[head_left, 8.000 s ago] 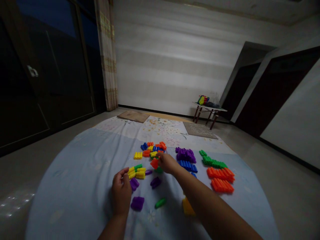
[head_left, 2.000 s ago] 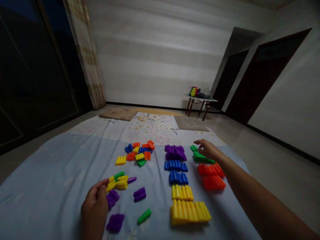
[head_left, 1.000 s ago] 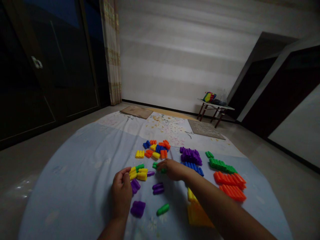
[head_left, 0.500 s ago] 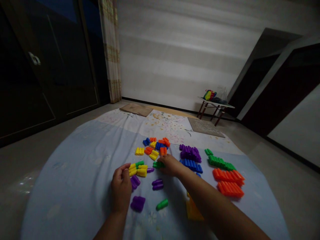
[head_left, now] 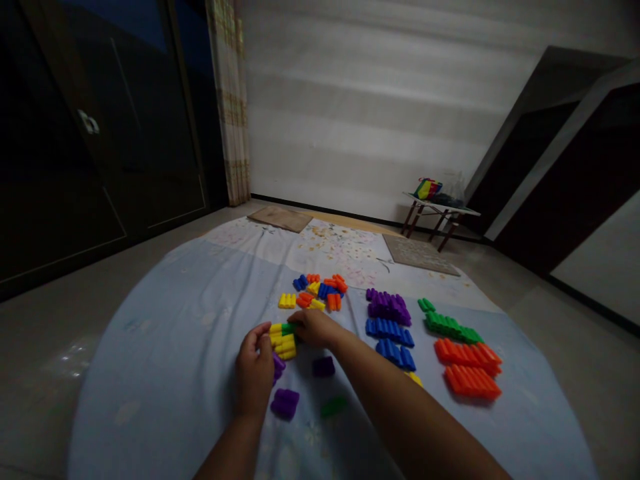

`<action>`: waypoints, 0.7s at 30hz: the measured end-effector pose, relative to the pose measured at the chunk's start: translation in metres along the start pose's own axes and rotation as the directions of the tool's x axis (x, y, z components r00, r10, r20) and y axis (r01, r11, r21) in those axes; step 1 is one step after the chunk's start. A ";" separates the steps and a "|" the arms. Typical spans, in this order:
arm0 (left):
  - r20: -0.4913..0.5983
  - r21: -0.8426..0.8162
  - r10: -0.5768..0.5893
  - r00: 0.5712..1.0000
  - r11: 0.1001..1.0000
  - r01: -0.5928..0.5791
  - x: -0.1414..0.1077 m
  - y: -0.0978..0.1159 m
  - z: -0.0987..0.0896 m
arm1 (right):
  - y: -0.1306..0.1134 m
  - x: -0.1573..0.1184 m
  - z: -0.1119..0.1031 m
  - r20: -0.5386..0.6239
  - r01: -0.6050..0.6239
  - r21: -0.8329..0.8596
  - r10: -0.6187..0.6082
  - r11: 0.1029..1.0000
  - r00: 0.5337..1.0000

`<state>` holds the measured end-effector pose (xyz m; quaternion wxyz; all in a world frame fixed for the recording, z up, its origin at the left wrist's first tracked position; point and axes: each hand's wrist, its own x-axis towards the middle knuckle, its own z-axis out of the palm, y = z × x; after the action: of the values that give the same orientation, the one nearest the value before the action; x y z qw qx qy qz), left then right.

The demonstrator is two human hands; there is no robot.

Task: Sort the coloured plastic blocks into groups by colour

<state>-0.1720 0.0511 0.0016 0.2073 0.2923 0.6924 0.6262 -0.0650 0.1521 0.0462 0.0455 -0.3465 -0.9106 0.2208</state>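
Observation:
My left hand (head_left: 255, 365) is closed at the left end of a cluster of yellow plastic toy blocks (head_left: 284, 347), its thumb and fingertips pinching a yellow one. My right hand (head_left: 313, 327) reaches in from the right, and its fingers close on a green toy block (head_left: 289, 329) against the yellow ones. The right fingertips are partly hidden. Beneath my left fingers a purple block (head_left: 278, 367) shows in part. Nearer to me lie two purple blocks, one in front (head_left: 285, 404) and one under my right wrist (head_left: 323, 367), plus a single green piece (head_left: 334, 407) in shadow.
Beyond my hands sits a mixed pile of orange, blue and yellow blocks (head_left: 320, 288). Rows sorted by colour stand at the right: purple (head_left: 389, 307), blue (head_left: 390, 331), green (head_left: 453, 327) and orange (head_left: 470, 367). A blue-and-white cloth (head_left: 165, 347) covers the round table.
My right hand has moved left, from the green block by the pile to the yellow cluster beside my left hand. The view has shifted slightly, and my left hand stays at the cluster.

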 end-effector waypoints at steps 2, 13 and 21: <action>0.021 0.012 0.019 1.000 1.000 -0.019 0.002 -0.004 0.001 | 0.006 -0.004 -0.004 -0.003 -0.001 0.004 0.001 1.000 1.000; 0.053 0.226 0.137 0.989 0.963 -0.146 0.010 -0.011 0.001 | 0.030 -0.032 -0.028 -0.146 -0.004 -0.008 0.003 1.000 0.989; 0.135 0.605 0.227 0.964 0.752 -0.262 0.011 -0.010 -0.004 | 0.026 -0.037 -0.024 -0.212 -0.065 -0.118 0.039 0.991 0.976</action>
<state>-0.1839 0.0553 -0.0068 0.0350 0.4484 0.8088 0.3789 -0.0149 0.1542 0.0590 0.1138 -0.3937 -0.9032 0.1272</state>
